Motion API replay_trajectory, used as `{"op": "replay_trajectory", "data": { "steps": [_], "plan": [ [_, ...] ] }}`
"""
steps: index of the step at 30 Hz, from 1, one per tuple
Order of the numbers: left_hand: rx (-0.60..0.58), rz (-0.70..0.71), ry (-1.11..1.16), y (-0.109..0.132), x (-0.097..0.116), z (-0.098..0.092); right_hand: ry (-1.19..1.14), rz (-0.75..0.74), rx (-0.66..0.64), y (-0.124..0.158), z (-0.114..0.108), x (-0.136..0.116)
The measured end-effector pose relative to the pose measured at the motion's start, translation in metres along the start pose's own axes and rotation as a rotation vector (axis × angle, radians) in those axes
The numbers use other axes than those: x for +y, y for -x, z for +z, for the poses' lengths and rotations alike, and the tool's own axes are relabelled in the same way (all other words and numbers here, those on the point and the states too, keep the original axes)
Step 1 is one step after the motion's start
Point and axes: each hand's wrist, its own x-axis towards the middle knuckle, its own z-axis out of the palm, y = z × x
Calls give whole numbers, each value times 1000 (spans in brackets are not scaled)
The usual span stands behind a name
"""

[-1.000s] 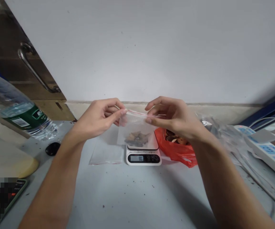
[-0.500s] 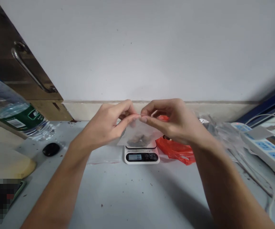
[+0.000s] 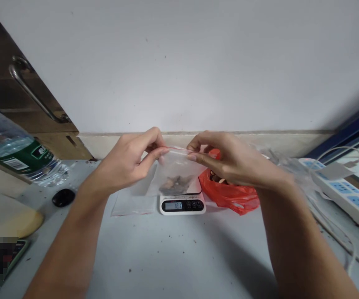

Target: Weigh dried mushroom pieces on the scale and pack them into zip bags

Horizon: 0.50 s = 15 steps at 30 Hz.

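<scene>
Head view showed the left hand [image 3: 135, 160] pinching, thumb against fingers, one end of the red-lined mouth of a translucent plastic zip bag [image 3: 174, 168], while the right hand [image 3: 229, 157] pinched the same edge farther right, a short stretch of mouth between the two grips. Flat brown pieces [image 3: 177, 184] lay in the bag's bottom, below the grips, at the platform of a compact white digital scale [image 3: 182, 211]; how fully the bag rested there could not be told. Lower and left of the grips lay flat clear plastic sleeves [image 3: 132, 204]; just beneath the right grip sat a crumpled red plastic carrier [image 3: 232, 198].
</scene>
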Motion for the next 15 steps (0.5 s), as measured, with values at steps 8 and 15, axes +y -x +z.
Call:
{"op": "replay_trajectory", "data": {
  "steps": [8,15],
  "plan": [
    [51,-68,-40,4,-6,-7,19,74,1,3,-12,12],
    [67,-13,-53,3,-9,-9,85,105,3,4,-18,18]
  ]
}}
